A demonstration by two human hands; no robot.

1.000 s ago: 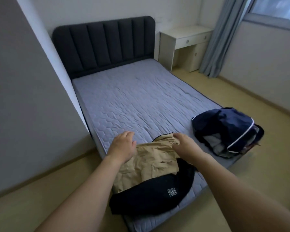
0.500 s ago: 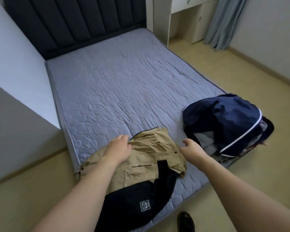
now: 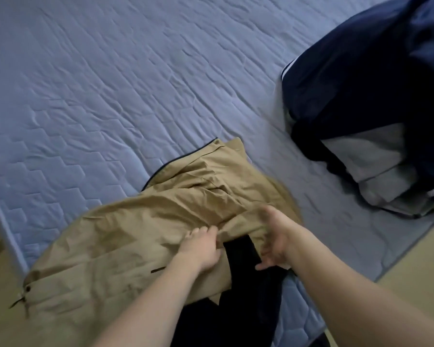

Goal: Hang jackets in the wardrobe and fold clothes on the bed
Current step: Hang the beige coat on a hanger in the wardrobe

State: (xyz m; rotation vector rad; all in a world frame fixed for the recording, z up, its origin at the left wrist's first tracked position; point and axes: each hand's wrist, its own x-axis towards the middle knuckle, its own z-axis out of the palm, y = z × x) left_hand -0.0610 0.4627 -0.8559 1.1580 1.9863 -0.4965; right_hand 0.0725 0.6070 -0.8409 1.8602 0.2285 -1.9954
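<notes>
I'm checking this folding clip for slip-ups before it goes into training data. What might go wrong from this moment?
1. The tan jacket already hangs over the mattress edge near its cuff; a tug might slide it to the floor.
2. The left hand holds a fold and the right hand lies blurred at the hem, so the black garment underneath may get dragged along.

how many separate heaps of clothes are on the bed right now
2. The tan and black jacket lies at the near edge of the mattress under both hands; the navy pile sits at the right edge. More may lie out of view.
</notes>
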